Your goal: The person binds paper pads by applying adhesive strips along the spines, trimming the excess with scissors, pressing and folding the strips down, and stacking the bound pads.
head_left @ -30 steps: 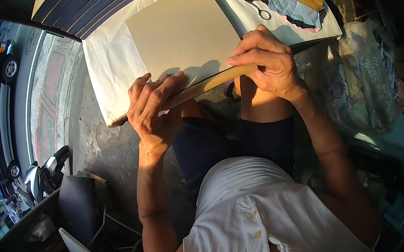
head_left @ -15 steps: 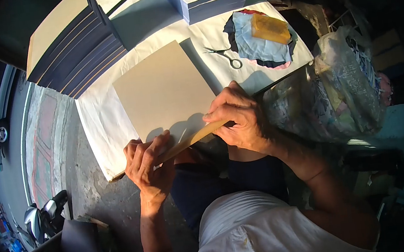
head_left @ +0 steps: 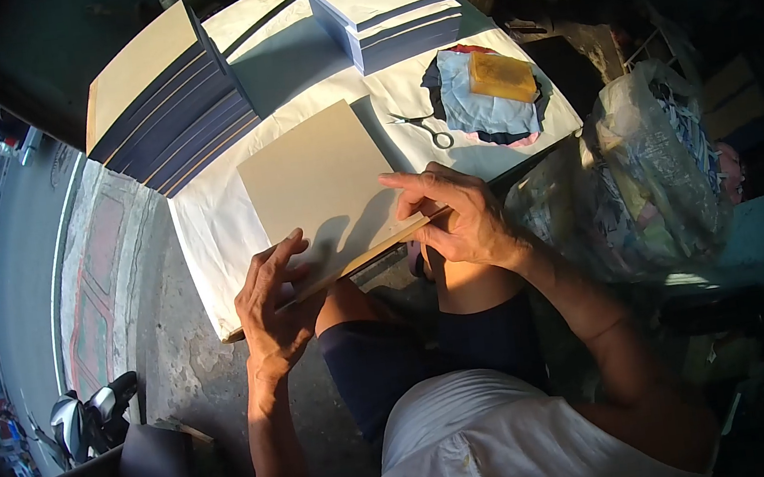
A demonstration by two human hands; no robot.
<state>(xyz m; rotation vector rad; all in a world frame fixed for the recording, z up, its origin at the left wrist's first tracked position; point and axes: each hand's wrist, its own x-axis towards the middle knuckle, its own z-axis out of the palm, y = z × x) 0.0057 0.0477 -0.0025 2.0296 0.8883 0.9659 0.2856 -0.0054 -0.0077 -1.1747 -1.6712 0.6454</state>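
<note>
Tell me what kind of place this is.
Probably a small bookbinding workspace open to the street: tall stacks of thick, dark-edged volumes, scissors beside a yellowish block on cloths, and a road just beyond the table.

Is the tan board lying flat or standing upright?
Flat: the tan board shows its broad face upward on the white-covered table.

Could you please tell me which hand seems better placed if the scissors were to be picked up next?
Probably the right hand: it is at the right side of the board, nearer the scissors, whose loops face its way. The left hand is farther off, at the board's left side.
</note>
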